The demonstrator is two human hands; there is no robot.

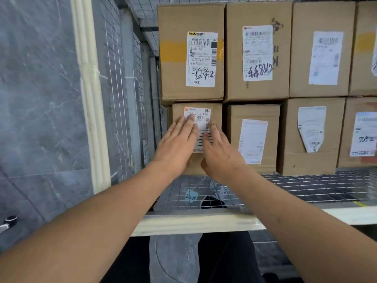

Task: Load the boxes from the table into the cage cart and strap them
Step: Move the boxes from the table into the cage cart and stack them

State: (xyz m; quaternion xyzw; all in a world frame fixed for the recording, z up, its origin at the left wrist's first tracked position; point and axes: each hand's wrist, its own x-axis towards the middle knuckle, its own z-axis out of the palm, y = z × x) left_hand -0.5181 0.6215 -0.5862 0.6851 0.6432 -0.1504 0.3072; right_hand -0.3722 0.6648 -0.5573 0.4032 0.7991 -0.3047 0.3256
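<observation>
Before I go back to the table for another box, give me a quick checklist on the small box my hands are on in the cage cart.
1. Both hands flat on the small box, left hand and right hand: ok, fingers straight, nothing gripped.
2. Box resting on the wire shelf: ok.
3. Box pushed fully back: cannot tell; its face sits slightly behind the neighbouring box.
4. Larger box stacked above it: not ok, it overhangs the small box.
5. Gap to the cart's left mesh wall: not ok, space remains.
6. Strap: cannot tell, none visible.
</observation>
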